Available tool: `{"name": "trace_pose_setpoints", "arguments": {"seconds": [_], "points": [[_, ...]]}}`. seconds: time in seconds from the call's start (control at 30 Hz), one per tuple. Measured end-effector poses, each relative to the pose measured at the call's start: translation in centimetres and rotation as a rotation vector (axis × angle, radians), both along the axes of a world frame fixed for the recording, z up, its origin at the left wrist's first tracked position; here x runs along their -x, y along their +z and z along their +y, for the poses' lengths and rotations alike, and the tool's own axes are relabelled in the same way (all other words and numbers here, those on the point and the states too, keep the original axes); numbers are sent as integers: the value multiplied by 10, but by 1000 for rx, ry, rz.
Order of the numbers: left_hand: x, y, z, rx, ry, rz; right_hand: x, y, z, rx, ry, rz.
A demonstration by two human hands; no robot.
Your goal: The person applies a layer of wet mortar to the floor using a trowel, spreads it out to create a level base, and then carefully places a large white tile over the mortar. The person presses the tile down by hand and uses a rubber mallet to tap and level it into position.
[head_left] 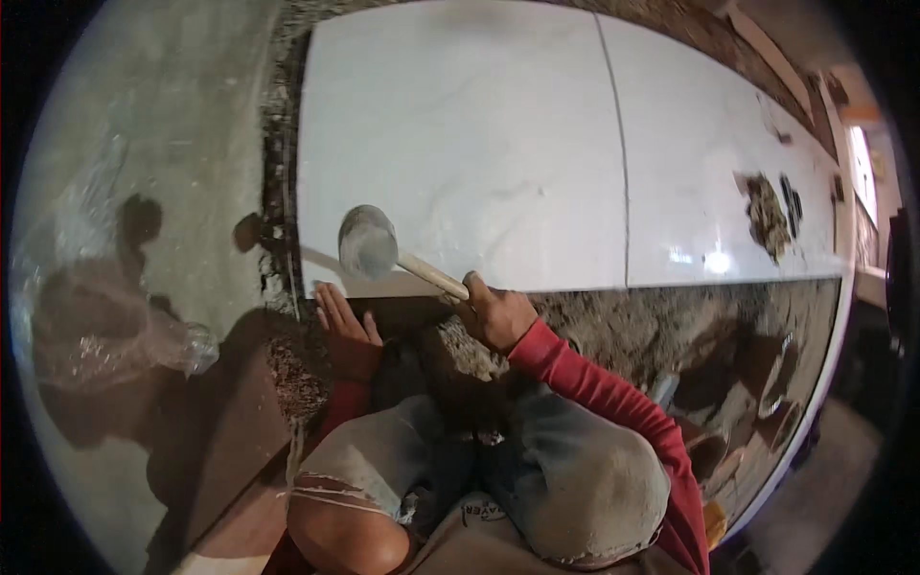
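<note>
A mallet (368, 241) with a dusty grey round head and a pale wooden handle is held over a large white slab (460, 125). My right hand (500, 314) is closed round the handle at the slab's near edge. The head hangs above the slab's near left part; whether it touches is hard to tell. My left hand (347, 321) rests with fingers stretched out at the slab's near left corner, holding nothing. A second white slab (714, 172) lies to the right, split from the first by a thin dark joint.
Rough grey mortar (661, 321) runs along the slabs' near side. Bowl-like containers (767, 369) stand at right. A crumpled rag (766, 216) and dark slim items lie on the right slab. Crumpled clear plastic (115, 326) lies on the concrete floor (192, 125) at left.
</note>
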State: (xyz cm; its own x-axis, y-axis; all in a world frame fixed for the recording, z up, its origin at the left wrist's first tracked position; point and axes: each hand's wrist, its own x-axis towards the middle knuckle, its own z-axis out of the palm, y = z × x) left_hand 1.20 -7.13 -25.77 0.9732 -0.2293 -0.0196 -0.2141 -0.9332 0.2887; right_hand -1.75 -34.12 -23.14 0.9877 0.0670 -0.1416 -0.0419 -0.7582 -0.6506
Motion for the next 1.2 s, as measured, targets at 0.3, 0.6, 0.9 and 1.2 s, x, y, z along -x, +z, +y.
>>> {"name": "trace_pose_setpoints", "arguments": {"seconds": [0.3, 0.6, 0.9, 1.2], "points": [[2, -2, -3, -69, 2, -31, 44, 1, -39, -34, -125, 71], [4, 0, -5, -83, -1, -30, 37, -7, -29, 144, -26, 205], [0, 9, -4, -195, -33, -53, 80, 6, -98, -39, -276, 69], [-42, -3, 38, 99, 362, -104, 294, -18, -144, 298, -1367, 28]]}}
